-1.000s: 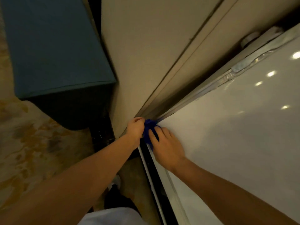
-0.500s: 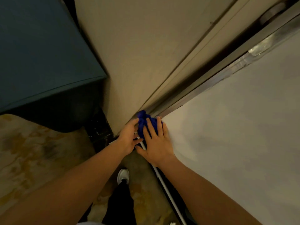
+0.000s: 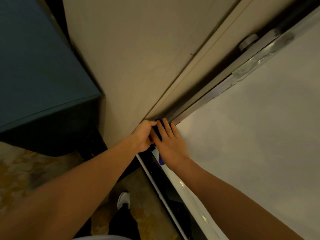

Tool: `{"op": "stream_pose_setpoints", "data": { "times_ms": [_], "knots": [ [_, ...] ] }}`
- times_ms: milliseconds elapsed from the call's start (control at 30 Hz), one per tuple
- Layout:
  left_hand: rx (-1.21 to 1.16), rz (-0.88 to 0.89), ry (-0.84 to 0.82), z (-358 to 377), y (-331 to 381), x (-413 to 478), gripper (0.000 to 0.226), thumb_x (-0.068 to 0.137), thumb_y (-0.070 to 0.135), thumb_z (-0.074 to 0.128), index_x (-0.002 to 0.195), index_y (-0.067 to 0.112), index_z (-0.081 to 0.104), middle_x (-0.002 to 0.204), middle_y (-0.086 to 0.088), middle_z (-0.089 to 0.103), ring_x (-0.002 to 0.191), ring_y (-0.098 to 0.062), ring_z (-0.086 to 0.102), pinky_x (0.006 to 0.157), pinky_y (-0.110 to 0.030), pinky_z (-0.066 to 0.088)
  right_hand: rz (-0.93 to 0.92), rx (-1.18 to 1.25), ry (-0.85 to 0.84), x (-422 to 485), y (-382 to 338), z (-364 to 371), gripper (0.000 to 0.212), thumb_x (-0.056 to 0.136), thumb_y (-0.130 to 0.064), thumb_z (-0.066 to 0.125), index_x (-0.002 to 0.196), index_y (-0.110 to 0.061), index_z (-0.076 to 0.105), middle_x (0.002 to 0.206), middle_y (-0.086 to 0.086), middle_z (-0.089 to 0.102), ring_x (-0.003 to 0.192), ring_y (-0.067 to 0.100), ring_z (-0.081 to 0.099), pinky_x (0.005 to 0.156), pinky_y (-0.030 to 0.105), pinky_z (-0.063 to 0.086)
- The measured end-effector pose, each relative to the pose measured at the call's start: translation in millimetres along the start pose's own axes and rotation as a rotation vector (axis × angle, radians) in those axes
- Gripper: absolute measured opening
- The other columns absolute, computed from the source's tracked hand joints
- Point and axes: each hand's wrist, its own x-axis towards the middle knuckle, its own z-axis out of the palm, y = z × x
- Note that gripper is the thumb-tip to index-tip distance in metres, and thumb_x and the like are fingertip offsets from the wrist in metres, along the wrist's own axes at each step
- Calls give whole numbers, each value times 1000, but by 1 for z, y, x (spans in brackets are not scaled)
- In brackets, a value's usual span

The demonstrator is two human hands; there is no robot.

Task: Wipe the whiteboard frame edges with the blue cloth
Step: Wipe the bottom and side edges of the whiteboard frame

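- The blue cloth point(image 3: 159, 131) was dark, deep blue and bunched up, mostly hidden by the two hands.
- It sat at the corner of the whiteboard point(image 3: 251, 153), where the grey frame point(image 3: 210, 98) met the side edge.
- Its visible parts formed a narrow strip running from the corner down along the side edge; a small tail showed below the right palm.
- The left hand point(image 3: 142, 136) had its fingers curled tight and gripped the cloth's end at the corner.
- The right hand point(image 3: 170, 144) lay flat, fingers straight and slightly spread, and pressed the cloth against the board's edge.
- The two hands touched each other.
- A teal cabinet point(image 3: 43, 66) stood by the beige wall point(image 3: 129, 58), above a patterned floor point(image 3: 17, 179).
- A white shoe point(image 3: 123, 200) showed below the arms.
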Motion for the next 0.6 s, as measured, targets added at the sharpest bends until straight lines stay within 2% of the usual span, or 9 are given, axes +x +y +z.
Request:
{"op": "stream_pose_setpoints", "data": {
  "times_ms": [67,133,167,233,300,400,467,533,600],
  "knots": [
    [23,-5,-5,-4,-6,1,26,91,26,48,87,16,71,69,0,69,57,-12,64,55,-26,47,-57,-125,-25,-2,8,-1,75,78,-16,73,144,-11,38,155,20,30,143,43,24,120,53,11],
    [-27,27,33,-12,-22,5,27,93,21,44,89,17,70,60,3,68,47,-8,61,52,-25,46,-114,-239,-55,0,13,-1,62,80,-18,71,137,-14,47,149,18,39,137,43,33,118,57,12],
    [-70,54,82,-13,-30,8,28,94,17,42,94,15,69,64,2,70,51,-9,63,54,-26,47,-144,-284,-79,4,13,-1,57,82,-20,69,136,-15,48,148,18,41,137,43,32,117,59,8],
    [-124,73,217,-10,-42,13,26,95,12,40,90,13,66,81,-6,72,67,-16,65,59,-29,49,-194,-369,-124,10,15,-6,53,86,-21,65,136,-15,48,146,18,44,139,43,31,116,62,1],
    [-123,-22,260,-8,-50,15,27,96,20,39,91,13,65,91,-8,68,76,-19,62,60,-31,48,-205,-427,-136,17,18,-18,57,83,-22,67,136,-13,48,142,18,48,135,41,37,116,62,-3],
    [-178,-243,65,-9,-56,14,38,96,43,42,108,16,66,100,-11,71,85,-27,65,60,-35,56,-133,-429,-69,19,35,-47,60,76,-21,74,131,-12,52,136,17,54,130,38,44,118,62,0],
    [-212,-255,-32,-9,-53,13,38,96,47,45,109,19,66,95,-12,75,81,-30,72,55,-38,58,-52,-438,-17,17,47,-60,64,67,-23,82,125,-11,57,131,18,55,126,39,45,117,63,8],
    [-197,-239,-80,-9,-52,12,35,96,47,45,106,21,66,82,-8,78,69,-25,74,55,-39,59,25,-427,24,10,50,-60,73,59,-23,85,125,-10,58,136,19,50,129,42,40,115,62,9],
    [-193,-262,-106,-11,-53,11,38,95,51,46,108,21,66,85,-8,78,71,-24,75,59,-39,60,14,-399,-30,3,36,-44,81,67,-23,80,140,-11,46,150,19,37,140,44,24,116,61,3]
  ]
}}
